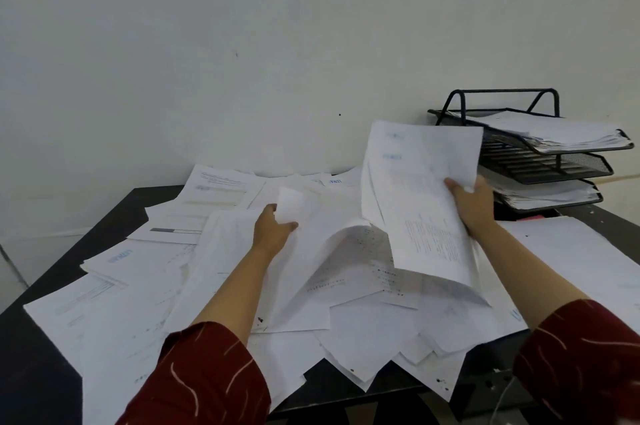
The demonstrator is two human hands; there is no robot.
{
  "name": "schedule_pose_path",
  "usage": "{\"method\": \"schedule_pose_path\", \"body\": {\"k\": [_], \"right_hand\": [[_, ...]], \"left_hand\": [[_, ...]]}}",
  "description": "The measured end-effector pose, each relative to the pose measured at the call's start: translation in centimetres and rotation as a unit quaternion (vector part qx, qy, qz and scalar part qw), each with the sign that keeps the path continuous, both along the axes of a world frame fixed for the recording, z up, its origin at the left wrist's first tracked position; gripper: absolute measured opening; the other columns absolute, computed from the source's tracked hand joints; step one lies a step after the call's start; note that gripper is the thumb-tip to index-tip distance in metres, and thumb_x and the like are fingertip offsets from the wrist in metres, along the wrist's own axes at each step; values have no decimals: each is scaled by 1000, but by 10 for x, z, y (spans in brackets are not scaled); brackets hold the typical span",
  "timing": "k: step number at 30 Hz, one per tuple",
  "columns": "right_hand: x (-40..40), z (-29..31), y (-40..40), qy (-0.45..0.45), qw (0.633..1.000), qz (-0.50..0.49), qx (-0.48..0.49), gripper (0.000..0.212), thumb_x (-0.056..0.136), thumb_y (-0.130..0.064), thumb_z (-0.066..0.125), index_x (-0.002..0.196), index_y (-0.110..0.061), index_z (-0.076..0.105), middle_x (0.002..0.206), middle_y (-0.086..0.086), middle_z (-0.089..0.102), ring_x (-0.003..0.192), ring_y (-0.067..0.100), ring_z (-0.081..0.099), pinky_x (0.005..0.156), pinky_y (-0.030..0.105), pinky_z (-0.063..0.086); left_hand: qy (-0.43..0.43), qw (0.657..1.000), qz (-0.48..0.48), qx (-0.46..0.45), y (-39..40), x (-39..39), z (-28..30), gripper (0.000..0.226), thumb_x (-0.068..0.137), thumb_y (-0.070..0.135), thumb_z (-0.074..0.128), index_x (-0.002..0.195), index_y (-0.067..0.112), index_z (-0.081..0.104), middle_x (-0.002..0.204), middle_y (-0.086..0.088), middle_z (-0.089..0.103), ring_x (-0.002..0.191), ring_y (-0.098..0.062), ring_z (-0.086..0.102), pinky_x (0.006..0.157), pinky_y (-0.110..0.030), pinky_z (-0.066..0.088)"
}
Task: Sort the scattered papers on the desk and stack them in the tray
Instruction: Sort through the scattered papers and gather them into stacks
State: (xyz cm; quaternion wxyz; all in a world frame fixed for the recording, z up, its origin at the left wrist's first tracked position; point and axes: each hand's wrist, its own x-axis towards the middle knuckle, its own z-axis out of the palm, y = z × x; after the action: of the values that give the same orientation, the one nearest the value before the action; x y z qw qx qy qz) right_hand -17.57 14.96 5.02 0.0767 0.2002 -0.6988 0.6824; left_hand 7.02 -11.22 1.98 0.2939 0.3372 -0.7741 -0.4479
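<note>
A pale bare wall backs the dark worktop (114,217), smothered in loose white printed papers (138,303). The left hand (272,229) pinches one curled sheet (322,251) — the right hand (472,203) grips a raised sheaf (422,189), partly screening the black three-tier wire tray (540,165), already holding papers.

Scattered papers (145,303) spread across most of the surface (48,369), left of and before the tray (540,161). Tray at the far right corner against the wall (242,44), stacks in its tiers. Sheaf (422,203) raised just left of the tray. One sheet (322,251) lifted farther left of the tray, over the pile.
</note>
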Motion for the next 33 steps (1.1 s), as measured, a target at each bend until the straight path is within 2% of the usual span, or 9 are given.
{"method": "schedule_pose_path", "body": {"k": [6, 9, 15, 18, 21, 24, 27, 30, 33], "right_hand": [[0, -9, -1, -19, 1000, 5, -18, 40, 91, -17, 64, 127, -4, 55, 121, 12, 61, 110, 27, 59, 92, 38, 49], [-5, -7, 6, -28, 999, 12, -22, 39, 91, -16, 64, 127, -2, 55, 122, 16, 61, 108, 28, 59, 91, 38, 49], [6, -5, -4, -28, 997, 76, -4, 38, 90, -17, 66, 124, -4, 57, 114, 9, 63, 98, 20, 61, 80, 29, 49], [17, -11, -18, -43, 990, 123, 51, 38, 87, -22, 69, 122, -9, 59, 113, 8, 66, 96, 20, 63, 81, 30, 50], [30, -22, -32, -38, 983, 140, 109, 38, 84, -32, 72, 116, -13, 63, 110, 5, 69, 95, 20, 65, 79, 29, 50], [42, -32, -46, -29, 977, 163, 133, 41, 83, -41, 71, 117, -20, 60, 114, 0, 66, 102, 19, 63, 86, 31, 49], [50, -35, -58, -49, 965, 215, 144, 60, 83, -42, 70, 134, -16, 51, 127, 2, 60, 115, 21, 57, 102, 42, 45], [54, -36, -66, -39, 960, 225, 164, 68, 83, -42, 70, 141, -16, 44, 134, 4, 55, 122, 23, 52, 107, 45, 40], [56, -42, -71, -19, 967, 193, 164, 69, 83, -35, 72, 140, -14, 39, 134, 5, 52, 122, 25, 50, 104, 39, 41]], "left_hand": [[-48, 968, 68, -236, -6, 14, -4, 45, 81, -13, 39, 115, 13, 54, 98, -11, 66, 91, -27, 64, 70, -37, 52], [-46, 958, 75, -272, -14, 20, -7, 45, 84, -12, 37, 117, 14, 54, 96, -10, 67, 92, -27, 64, 69, -36, 51], [81, 991, 45, -92, -10, 11, -3, 41, 91, 5, 57, 132, 8, 51, 127, -9, 59, 119, -25, 54, 99, -30, 42], [132, 988, 55, 63, -2, 3, -3, 32, 87, 22, 67, 116, 8, 62, 116, -7, 65, 110, -27, 60, 90, -32, 47], [122, 969, 2, 215, 8, -5, -2, 34, 96, 34, 52, 119, 10, 59, 111, -9, 66, 103, -27, 62, 93, -39, 49], [138, 947, -47, 286, 17, -9, 0, 31, 100, 39, 42, 120, 18, 54, 101, -2, 64, 91, -21, 61, 81, -35, 51], [171, 929, -89, 316, 22, -11, 1, 46, 101, 39, 38, 126, 6, 57, 120, -11, 64, 110, -29, 61, 99, -45, 47], [190, 920, -96, 328, 21, -8, 5, 53, 99, 51, 30, 110, 13, 65, 108, -8, 69, 101, -24, 65, 95, -38, 49], [83, 986, -10, 146, 16, -1, 2, 59, 100, 52, 21, 88, 12, 63, 87, -10, 64, 84, -24, 59, 77, -32, 44]]}}
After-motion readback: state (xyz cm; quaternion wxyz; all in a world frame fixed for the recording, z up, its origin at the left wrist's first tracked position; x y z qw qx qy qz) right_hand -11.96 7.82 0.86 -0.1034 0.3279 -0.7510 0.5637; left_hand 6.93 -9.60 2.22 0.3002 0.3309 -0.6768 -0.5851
